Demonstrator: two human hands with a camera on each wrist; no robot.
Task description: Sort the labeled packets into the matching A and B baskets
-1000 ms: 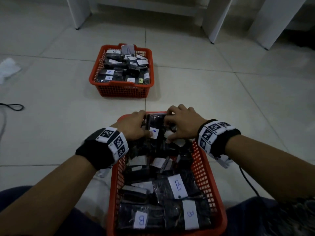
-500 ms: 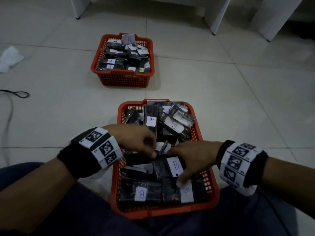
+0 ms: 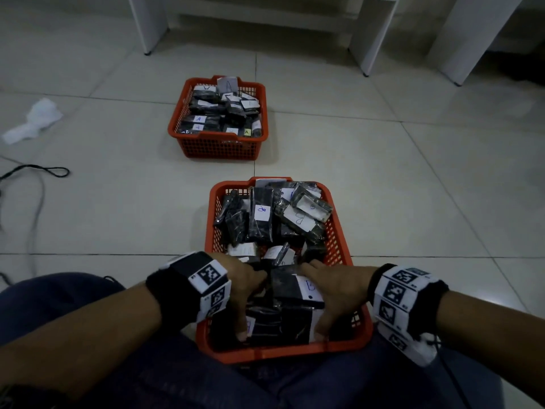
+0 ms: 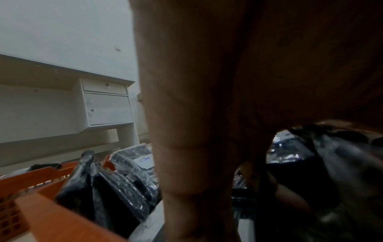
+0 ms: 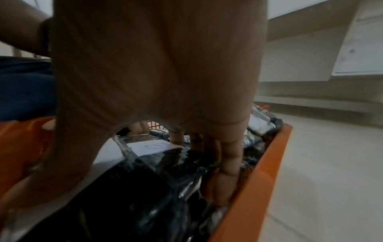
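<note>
Two red baskets stand on the tiled floor. The far basket (image 3: 218,144) holds black packets with A labels. The near basket (image 3: 336,249) holds black packets with B labels (image 3: 261,215). Both hands are down in its near end, on either side of a stack of B packets (image 3: 290,293). My left hand (image 3: 247,305) grips the stack's left side, thumb at the near end. My right hand (image 3: 321,299) grips its right side. In the right wrist view its fingers (image 5: 230,157) reach down between the packets (image 5: 149,147) and the basket wall (image 5: 259,188). The left wrist view is mostly filled by the hand (image 4: 207,131).
A crumpled white cloth (image 3: 35,119) and a black cable (image 3: 44,172) lie on the floor at the left. White furniture legs (image 3: 147,25) (image 3: 371,33) stand behind the far basket. My legs in blue trousers (image 3: 177,379) lie under the near basket's front edge.
Both hands drew back from the far end of the near basket to its near end and closed in on the stack of B packets there.
</note>
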